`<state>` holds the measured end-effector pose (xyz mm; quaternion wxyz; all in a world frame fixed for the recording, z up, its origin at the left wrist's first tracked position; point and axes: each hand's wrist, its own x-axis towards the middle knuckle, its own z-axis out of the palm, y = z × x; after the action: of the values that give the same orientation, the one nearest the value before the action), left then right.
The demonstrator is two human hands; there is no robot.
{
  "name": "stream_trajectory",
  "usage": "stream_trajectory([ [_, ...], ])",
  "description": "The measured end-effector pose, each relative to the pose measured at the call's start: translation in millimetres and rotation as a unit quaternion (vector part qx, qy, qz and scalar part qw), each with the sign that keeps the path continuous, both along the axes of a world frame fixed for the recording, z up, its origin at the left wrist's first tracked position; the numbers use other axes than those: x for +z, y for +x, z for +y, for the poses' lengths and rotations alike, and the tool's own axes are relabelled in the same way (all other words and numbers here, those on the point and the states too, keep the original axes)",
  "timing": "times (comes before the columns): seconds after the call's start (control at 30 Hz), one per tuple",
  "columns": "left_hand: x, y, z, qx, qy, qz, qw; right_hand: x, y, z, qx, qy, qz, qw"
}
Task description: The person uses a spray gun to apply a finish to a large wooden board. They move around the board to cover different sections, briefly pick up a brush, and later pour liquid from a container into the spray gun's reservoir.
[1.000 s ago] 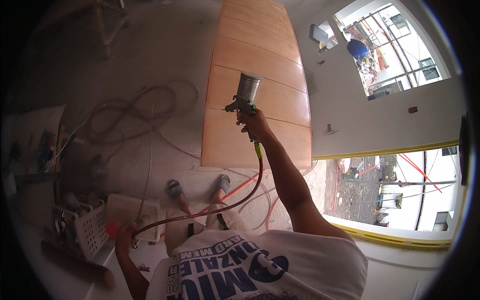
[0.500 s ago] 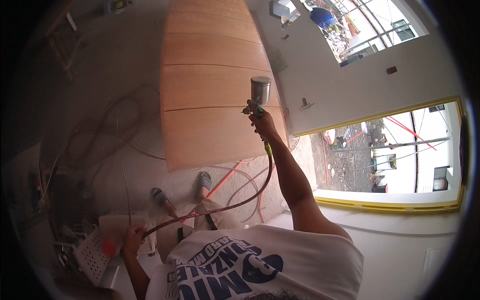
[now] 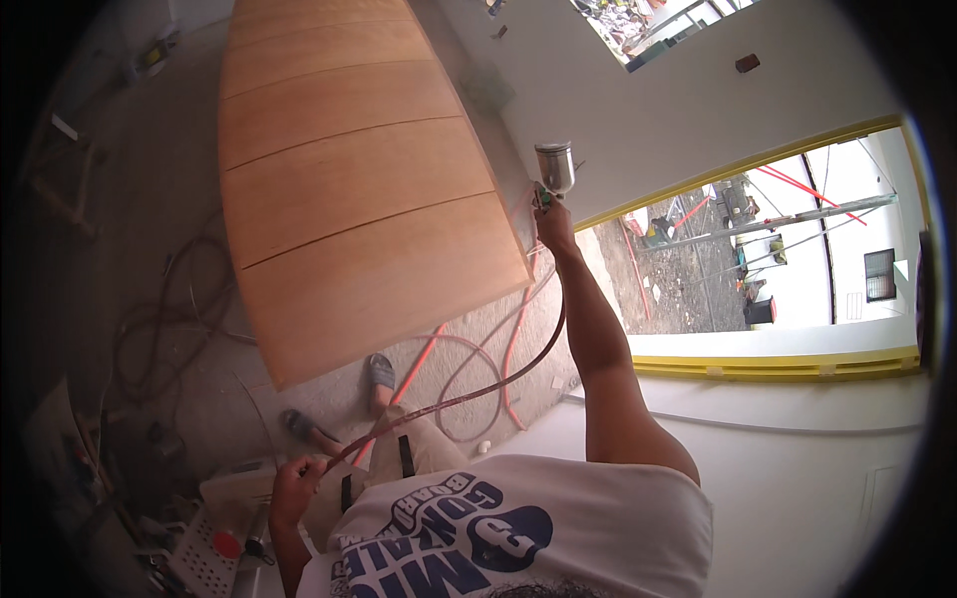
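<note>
One grooved panel (image 3: 359,179) lies near a pale wall (image 3: 648,120); right hand (image 3: 555,223) grips spray gun (image 3: 554,171), left hand (image 3: 296,488) hose (image 3: 439,407).

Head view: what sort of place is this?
Probably an unfinished room on a building site: a red hose trails over a bare floor, metal poles show beyond a yellow frame, and the right hand holds a spray gun.

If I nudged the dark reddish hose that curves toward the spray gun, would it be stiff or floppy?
The hose seems bendy but not limp: it holds a wide arc without a visible kink. Its middle would probably sway if nudged, since that stretch appears to hang unsupported between the left grip and the right grip, which holds the spray gun.
</note>
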<state>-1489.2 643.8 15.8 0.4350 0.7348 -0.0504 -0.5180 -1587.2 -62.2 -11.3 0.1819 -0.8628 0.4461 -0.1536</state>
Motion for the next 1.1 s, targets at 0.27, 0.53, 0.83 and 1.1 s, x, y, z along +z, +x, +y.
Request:
stream_trajectory([
  [0.27,-4.5,25.6,77.2,0.074,0.048,-0.003,0.996,42.7,34.4,127.7,-0.008,0.253,-0.051,0.966],
  [0.53,-13.3,27.9,240.2,0.155,0.132,-0.051,0.978,48.4,119.6,317.8,0.102,0.347,-0.034,0.932],
  [0.83,-9.9,21.3,375.2,0.247,0.184,-0.049,0.950,54.0,193.3,489.1,0.227,0.467,-0.063,0.852],
  [1.1,-39.0,23.6,373.6,0.197,0.084,-0.101,0.972,52.0,155.5,461.7,0.187,0.423,-0.037,0.886],
])
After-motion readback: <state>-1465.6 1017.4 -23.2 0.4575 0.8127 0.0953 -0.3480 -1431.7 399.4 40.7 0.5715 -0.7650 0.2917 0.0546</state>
